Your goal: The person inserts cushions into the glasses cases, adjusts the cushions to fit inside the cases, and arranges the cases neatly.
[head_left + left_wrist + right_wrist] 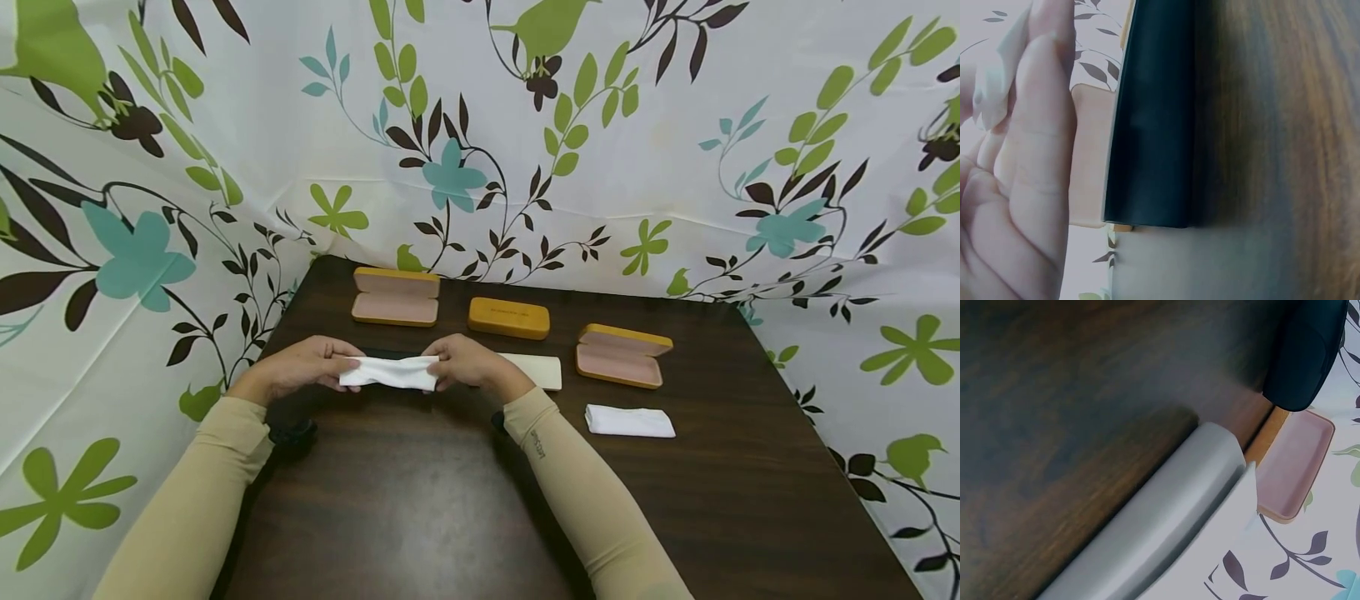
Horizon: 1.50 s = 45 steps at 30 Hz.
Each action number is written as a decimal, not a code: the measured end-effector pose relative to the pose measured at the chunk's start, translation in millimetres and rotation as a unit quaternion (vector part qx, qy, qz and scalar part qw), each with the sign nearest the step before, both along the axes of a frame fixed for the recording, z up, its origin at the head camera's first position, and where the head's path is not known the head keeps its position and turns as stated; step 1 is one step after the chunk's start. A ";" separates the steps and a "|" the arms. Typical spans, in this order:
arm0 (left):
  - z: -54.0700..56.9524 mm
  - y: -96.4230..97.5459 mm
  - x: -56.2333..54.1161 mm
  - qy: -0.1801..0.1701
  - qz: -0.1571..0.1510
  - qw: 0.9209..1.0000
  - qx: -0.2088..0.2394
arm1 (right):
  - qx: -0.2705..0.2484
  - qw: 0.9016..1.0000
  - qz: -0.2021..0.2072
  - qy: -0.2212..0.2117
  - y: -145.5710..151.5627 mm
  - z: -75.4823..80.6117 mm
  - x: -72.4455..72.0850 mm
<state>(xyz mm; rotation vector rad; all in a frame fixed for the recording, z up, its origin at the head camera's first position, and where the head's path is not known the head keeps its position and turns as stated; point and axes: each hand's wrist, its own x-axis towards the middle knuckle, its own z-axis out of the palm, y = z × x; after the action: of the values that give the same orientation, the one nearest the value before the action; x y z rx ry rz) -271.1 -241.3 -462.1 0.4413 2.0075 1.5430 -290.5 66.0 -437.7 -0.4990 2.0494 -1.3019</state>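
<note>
A folded white cloth (392, 372) is stretched level between both hands above the dark table. My left hand (318, 364) pinches its left end between thumb and fingers. At the other end, my right hand (468, 367) pinches the cloth likewise. The left wrist view shows the left fingers (1041, 144) close up with the white cloth (999, 78) between them. A black case (1154, 125) lies on the table just behind the cloth, mostly covered in the head view. Beside the right hand sits a cream case (542, 372), partly hidden by that hand; no right fingers show in the right wrist view.
At the back stand an open yellow case (395, 297) with pink lining and a closed yellow case (509, 318). Another open yellow case (624, 357) is to the right. A second folded white cloth (630, 421) lies before it. Patterned curtain (480, 208) borders the table (420, 500).
</note>
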 end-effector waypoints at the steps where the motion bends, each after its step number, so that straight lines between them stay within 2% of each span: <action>1: 0.0 -0.4 -0.8 0.000 0.001 1.000 0.001 | 0.001 1.000 -0.002 -0.001 -0.3 0.5 -0.7; 29: 10.0 -7.3 -16.8 -0.007 0.056 0.998 -0.011 | -0.001 1.000 -0.008 -0.004 -9.4 11.9 -25.1; 45: 5.9 -10.2 -29.8 0.000 0.095 0.995 -0.020 | -0.002 1.000 -0.025 -0.017 -12.2 5.5 -36.8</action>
<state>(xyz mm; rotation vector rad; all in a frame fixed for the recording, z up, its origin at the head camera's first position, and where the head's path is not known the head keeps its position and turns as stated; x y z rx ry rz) -300.9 -251.5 -456.2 0.2387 2.1277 1.6105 -327.3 53.8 -432.1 -0.4261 2.0429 -1.3351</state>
